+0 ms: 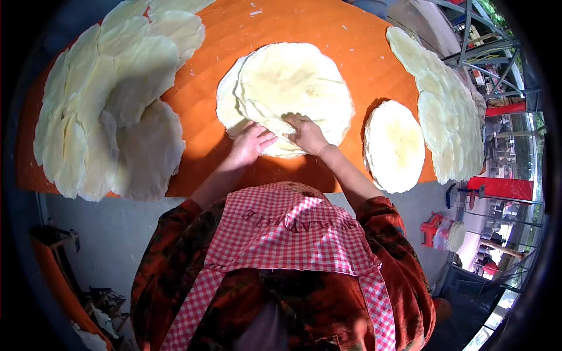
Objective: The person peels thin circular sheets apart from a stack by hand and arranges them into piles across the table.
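A person in a dark red and black patterned long-sleeved garment (404, 251) and a pink-and-white checked cloth apron (281, 245) with dark lettering works at a table with a smooth, matte orange top (363, 55). In front of the body, at the middle of the table, lies a stack of thin, round, cream-coloured dough-like sheets (287, 76), its rims wavy and uneven, the upper sheets offset so that lower ones show at the left. Brownish specks mark the top sheet.

The left hand (253, 141) lies at the stack's near left edge, fingers extended and slightly apart. The right hand (307, 134) touches the near part, fingers bent against the wrinkled surface; whether they pinch a sheet cannot be told.

Just beside the stack, to the right, sits a smaller-looking, brightly lit pile of similar pale rounds (395, 146). Beyond it, overlapping pale green-cream sheets (442, 108) line the table's right edge. At the left, a broad spread of overlapping cream sheets (82, 111) has rippled, scalloped borders, partly in shadow.
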{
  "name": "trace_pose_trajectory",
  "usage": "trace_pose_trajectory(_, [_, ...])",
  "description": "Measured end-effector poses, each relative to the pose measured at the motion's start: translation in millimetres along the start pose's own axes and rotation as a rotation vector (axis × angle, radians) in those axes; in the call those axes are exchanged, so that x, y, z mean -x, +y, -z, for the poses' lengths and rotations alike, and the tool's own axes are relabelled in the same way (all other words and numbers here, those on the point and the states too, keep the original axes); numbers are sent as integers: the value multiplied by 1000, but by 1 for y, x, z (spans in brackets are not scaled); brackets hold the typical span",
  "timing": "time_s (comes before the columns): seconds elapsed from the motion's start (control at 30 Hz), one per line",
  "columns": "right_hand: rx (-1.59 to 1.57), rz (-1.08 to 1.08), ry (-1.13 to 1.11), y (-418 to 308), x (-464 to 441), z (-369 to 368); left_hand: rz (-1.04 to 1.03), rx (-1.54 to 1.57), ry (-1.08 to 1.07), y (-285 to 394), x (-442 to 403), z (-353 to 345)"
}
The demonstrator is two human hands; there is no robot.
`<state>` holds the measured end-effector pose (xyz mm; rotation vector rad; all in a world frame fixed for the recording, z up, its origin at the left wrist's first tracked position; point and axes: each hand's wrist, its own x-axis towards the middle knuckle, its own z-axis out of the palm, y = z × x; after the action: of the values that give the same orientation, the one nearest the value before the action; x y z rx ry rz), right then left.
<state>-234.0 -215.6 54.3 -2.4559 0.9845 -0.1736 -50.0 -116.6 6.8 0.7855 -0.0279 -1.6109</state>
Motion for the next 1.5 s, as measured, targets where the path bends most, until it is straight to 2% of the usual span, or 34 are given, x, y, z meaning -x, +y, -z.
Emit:
trace_pose_trajectory(0.2, [-188,-133,-59,0,-4,9,-27,-8,-18,-1,-5,-8])
trace_pose_trajectory(0.4, [-321,-85,-122,14,-7,7,-31,-23,46,-5,-1,-15])
trace_pose_trajectory(0.6, [-170,3,-180,9,-4,18,-37,-65,82,-8,-7,-14])
trace_pose_trajectory(0.7, [-219,-19,-149,13,-4,13,-27,-33,47,-8,-6,-13])
trace_pose_trajectory(0.8, [-150,18,-95,11,-3,12,-17,50,-65,-12,-11,1])
trace_pose_trajectory(0.9, [-56,32,10,-16,5,9,-90,-124,29,-23,-12,-3])
trace_pose_trajectory(0.97, [173,59,175,-26,7,-13,-72,-217,52,-18,-11,-11])
trace_pose_trajectory(1.03, [271,49,259,-33,7,-23,-66,-326,120,-20,-16,-12])
trace_pose_trajectory(1.07, [270,46,328,-33,4,-25,-31,-274,153,-20,-18,-12])
trace_pose_trajectory(1.2, [324,79,394,-21,-1,-30,-88,-381,166,-22,-15,-20])
trace_pose_trajectory(1.3, [251,86,310,-16,-7,-29,-89,-395,230,-27,-23,-20])
trace_pose_trajectory(1.33, [226,119,350,-16,-9,-26,-93,-406,262,-27,-23,-24])
trace_pose_trajectory(1.43, [-19,132,289,-15,-25,1,-73,-328,326,-31,-37,-15])
trace_pose_trajectory(1.47, [-14,-17,143,-12,-34,27,-42,-324,284,-30,-39,-12])
trace_pose_trajectory(1.5, [-140,-117,-12,-3,-51,60,-58,-272,303,-29,-37,-17])
